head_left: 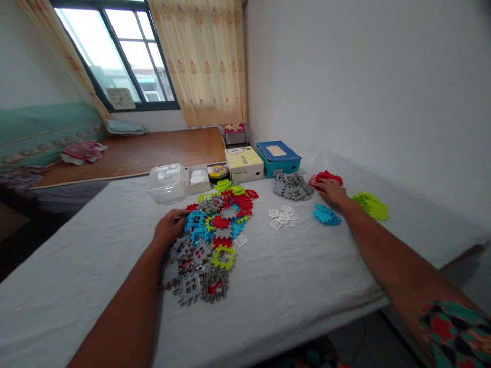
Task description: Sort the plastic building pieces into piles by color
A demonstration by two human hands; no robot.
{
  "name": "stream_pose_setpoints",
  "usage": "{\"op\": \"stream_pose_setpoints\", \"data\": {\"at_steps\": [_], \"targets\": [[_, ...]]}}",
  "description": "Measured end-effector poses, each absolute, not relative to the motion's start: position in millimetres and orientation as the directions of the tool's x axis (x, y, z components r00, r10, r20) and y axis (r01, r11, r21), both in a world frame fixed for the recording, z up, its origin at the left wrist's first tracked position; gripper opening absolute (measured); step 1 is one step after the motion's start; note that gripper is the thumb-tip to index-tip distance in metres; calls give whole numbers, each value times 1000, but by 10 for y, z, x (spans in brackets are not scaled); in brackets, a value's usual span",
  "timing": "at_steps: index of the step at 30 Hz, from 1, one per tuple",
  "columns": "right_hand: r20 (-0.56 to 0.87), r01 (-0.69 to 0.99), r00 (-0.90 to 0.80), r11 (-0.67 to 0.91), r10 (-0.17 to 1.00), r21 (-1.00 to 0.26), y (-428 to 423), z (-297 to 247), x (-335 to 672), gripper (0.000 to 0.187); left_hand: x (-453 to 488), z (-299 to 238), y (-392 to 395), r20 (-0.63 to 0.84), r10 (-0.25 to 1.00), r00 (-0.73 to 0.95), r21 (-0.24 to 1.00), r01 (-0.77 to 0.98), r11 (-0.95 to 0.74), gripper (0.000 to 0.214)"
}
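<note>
A mixed pile of flat plastic interlocking tiles (220, 221) in grey, blue, red and lime green lies in the middle of the table. At its left edge my left hand (169, 227) rests with curled fingers, and what they hold, if anything, is hidden. My right hand (332, 192) reaches far to the right, its fingers closed at a red notched tile on a small heap of red tiles (333, 177). Around that hand lie a grey tile heap (292, 187), a blue heap (326, 214) and a lime green heap (370, 205). Small white window-frame pieces (283, 217) form a loose group left of the blue heap.
Along the table's (276, 301) far edge stand a clear plastic tub (167, 185), a small white box (198, 178), a round black-and-yellow tin (218, 173), a yellow-and-white box (245, 164) and a blue box (279, 159). A white wall (364, 87) borders the right side.
</note>
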State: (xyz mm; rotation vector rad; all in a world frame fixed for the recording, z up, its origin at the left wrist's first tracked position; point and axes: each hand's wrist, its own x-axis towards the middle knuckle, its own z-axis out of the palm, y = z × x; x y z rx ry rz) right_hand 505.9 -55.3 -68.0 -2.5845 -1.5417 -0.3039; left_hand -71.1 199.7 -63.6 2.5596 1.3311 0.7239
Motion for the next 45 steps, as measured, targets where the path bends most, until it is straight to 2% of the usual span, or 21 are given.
{"op": "stream_pose_setpoints", "data": {"at_steps": [6,10,12,14,16,18,20,22,26,33,35,38,40,45], "targets": [[264,887,442,-462,857,14,-513,-655,5148,44,-720,-656,2005,335,804,491,366,719,-591,36],[225,849,503,-526,834,53,-455,-473,5068,42,-718,-672,2005,337,811,479,375,722,-582,36],[282,851,491,-523,824,46,-382,-338,4845,39,-714,-676,2012,332,814,477,372,727,-578,36],[367,923,366,-385,855,-24,-300,-219,4435,36,-711,-677,2020,323,815,482,361,733,-577,36],[362,983,107,-44,926,-179,-241,-160,3862,31,-713,-675,2027,322,814,484,355,735,-578,36],[316,898,-157,269,936,-348,-228,-177,3224,27,-717,-673,2027,327,810,486,357,730,-582,36],[296,816,-364,455,883,-356,-250,-253,2654,23,-720,-668,2016,331,808,488,365,723,-586,36],[257,798,-497,553,829,-240,-276,-350,2253,22,-718,-660,1998,331,808,487,372,720,-586,37],[247,862,-491,507,836,-2,-275,-485,1991,22,-701,-639,1966,338,810,479,381,717,-583,36],[277,859,-511,474,814,192,-262,-478,2080,19,-701,-619,1974,332,815,475,363,733,-575,34],[279,882,-472,439,836,173,-244,-464,2125,16,-704,-619,1976,337,813,475,366,730,-578,34],[315,932,-357,360,879,49,-212,-460,2205,17,-708,-623,1976,342,812,473,372,726,-579,34],[328,928,-347,373,879,-17,-204,-467,2238,20,-710,-629,1979,341,811,475,376,722,-581,34],[300,901,-410,433,861,-12,-235,-494,2191,31,-712,-644,1982,342,818,463,382,727,-571,33]]}}
